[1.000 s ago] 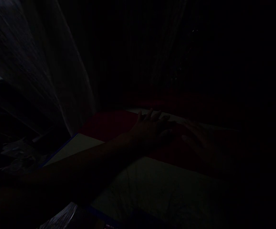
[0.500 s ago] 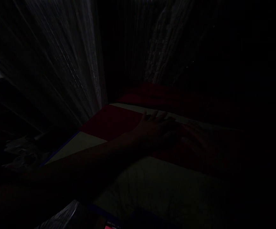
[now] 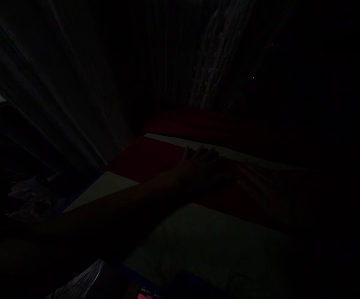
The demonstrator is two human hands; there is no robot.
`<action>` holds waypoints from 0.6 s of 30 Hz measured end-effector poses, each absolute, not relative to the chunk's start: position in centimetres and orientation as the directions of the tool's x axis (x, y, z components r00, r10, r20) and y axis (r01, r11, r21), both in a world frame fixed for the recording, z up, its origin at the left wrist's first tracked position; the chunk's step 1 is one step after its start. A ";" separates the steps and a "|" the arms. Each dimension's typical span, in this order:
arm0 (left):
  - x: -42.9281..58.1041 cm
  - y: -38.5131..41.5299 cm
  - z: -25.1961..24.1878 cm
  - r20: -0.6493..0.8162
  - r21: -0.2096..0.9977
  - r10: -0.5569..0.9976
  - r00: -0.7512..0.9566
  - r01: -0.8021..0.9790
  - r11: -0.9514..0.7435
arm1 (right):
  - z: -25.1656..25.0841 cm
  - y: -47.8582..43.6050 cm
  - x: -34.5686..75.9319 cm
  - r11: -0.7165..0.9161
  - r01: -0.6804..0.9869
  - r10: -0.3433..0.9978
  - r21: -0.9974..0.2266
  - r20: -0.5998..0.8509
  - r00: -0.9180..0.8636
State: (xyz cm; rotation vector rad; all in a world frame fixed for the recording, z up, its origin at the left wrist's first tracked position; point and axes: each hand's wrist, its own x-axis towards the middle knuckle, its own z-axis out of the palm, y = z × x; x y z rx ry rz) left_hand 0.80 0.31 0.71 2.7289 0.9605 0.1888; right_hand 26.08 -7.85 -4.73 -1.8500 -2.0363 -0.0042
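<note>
The scene is very dark. My left hand [image 3: 200, 168] lies flat with fingers stretched out on a cloth with broad red and pale stripes [image 3: 142, 158]. My right hand [image 3: 257, 182] rests just to its right on the same red band, barely visible, fingers seemingly laid flat. Neither hand appears to hold anything.
A pale hanging curtain [image 3: 83, 104] falls behind and to the left of the cloth. Dim clutter [image 3: 30, 199] lies at the left. Crinkled plastic [image 3: 83, 282] shows at the bottom left. The right side is black.
Both hands stay in place on the red stripe. The view has shifted slightly and the curtain looks darker than half a second ago.
</note>
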 end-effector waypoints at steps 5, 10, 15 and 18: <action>0.8 0.1 1.0 0.014 0.266 0.637 0.771 0.611 -0.745 | -4.8 -7.8 26.1 0.132 0.952 0.932 -0.274 0.362 -0.025; 0.7 0.1 1.0 0.051 0.285 0.632 0.773 0.595 -0.751 | -4.8 -7.9 26.1 0.137 0.954 0.948 -0.266 0.315 -0.048; 0.6 0.1 1.0 -0.005 0.292 0.610 0.792 0.585 -0.757 | -4.3 -8.2 25.6 0.116 0.959 0.964 -0.259 0.262 -0.046; 0.7 0.1 1.1 0.028 0.312 0.639 0.769 0.600 -0.736 | -4.1 -8.2 25.4 0.101 0.961 0.961 -0.259 0.276 -0.027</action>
